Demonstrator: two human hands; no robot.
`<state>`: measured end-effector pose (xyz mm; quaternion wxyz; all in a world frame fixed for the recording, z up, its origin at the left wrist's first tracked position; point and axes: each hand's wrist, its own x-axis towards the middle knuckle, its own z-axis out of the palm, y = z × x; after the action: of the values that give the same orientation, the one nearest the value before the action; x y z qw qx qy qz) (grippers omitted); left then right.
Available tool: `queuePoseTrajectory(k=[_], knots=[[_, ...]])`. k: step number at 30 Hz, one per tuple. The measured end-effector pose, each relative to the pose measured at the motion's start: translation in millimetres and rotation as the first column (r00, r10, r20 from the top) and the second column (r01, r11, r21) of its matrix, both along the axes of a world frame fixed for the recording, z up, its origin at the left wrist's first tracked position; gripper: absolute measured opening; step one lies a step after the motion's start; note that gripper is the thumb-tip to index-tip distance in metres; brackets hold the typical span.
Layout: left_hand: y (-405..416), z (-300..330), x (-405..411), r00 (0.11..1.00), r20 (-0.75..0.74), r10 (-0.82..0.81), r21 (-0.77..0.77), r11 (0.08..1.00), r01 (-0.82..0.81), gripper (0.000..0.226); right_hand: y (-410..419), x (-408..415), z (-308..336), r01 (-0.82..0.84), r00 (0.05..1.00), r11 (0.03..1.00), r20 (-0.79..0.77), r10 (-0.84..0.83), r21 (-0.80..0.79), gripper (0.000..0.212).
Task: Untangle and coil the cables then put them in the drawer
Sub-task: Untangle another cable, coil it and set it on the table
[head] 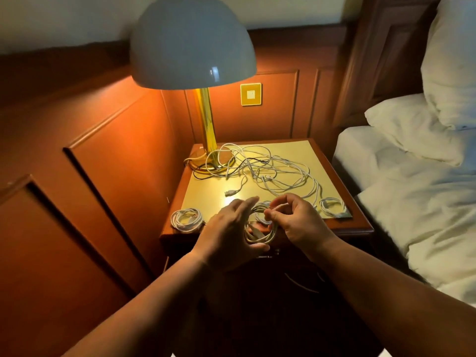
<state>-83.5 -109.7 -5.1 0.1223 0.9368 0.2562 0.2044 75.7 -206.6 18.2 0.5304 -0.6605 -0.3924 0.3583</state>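
My left hand (229, 233) holds a part-wound coil of white cable (260, 234) in front of the nightstand's near edge. My right hand (293, 220) pinches the free end of that same cable between thumb and fingers, just right of the coil. A loose tangle of white and black cables (257, 163) sprawls over the back of the nightstand top (296, 155). One finished white coil (186, 219) lies at the front left corner, another (332, 206) at the front right. A USB plug (228, 193) lies loose mid-table. The drawer is hidden below my hands.
A brass lamp with a white dome shade (192, 42) stands at the back left, its base (206, 161) under the tangle. Wood panelling closes the left and back. A bed with white pillows (417, 163) lies close on the right.
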Motion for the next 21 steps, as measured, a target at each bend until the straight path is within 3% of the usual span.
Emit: queuePoseTrajectory(k=[5, 9, 14, 18, 20, 21], knots=[[47.9, 6.6, 1.6, 0.999, 0.019, 0.027, -0.082, 0.996, -0.025, 0.103, 36.8, 7.1, 4.6, -0.059, 0.998, 0.996, 0.027, 0.061, -0.068, 0.024], [104.4, 2.3, -4.2, 0.982, -0.032, 0.184, -0.18, 0.966, -0.187, 0.094, 69.8, 19.9, -6.5, -0.084, 0.964, 0.985, 0.239, 0.119, -0.152, 0.025], [167.6, -9.3, -8.6, 0.913, -0.225, 0.339, -0.283, 0.874, -0.394, 0.097, 104.0, 32.3, -20.9, -0.097, 0.872, 0.969, 0.45, 0.192, -0.226, 0.018], [183.8, -18.5, -2.6, 0.922, -0.296, 0.249, -0.367, 0.862, -0.35, 0.096, 125.3, 36.2, -33.9, -0.167, 0.745, 0.915, 0.561, 0.361, -0.367, 0.029], [183.1, -22.4, 2.0, 0.932, -0.308, 0.19, -0.368, 0.88, -0.301, 0.096, 132.4, 31.1, -37.0, -0.237, 0.6, 0.862, 0.63, 0.493, -0.448, 0.053], [181.7, -23.9, 3.9, 0.938, -0.302, 0.167, -0.366, 0.889, -0.276, 0.095, 135.4, 27.2, -38.8, -0.253, 0.484, 0.829, 0.677, 0.555, -0.498, 0.067]])
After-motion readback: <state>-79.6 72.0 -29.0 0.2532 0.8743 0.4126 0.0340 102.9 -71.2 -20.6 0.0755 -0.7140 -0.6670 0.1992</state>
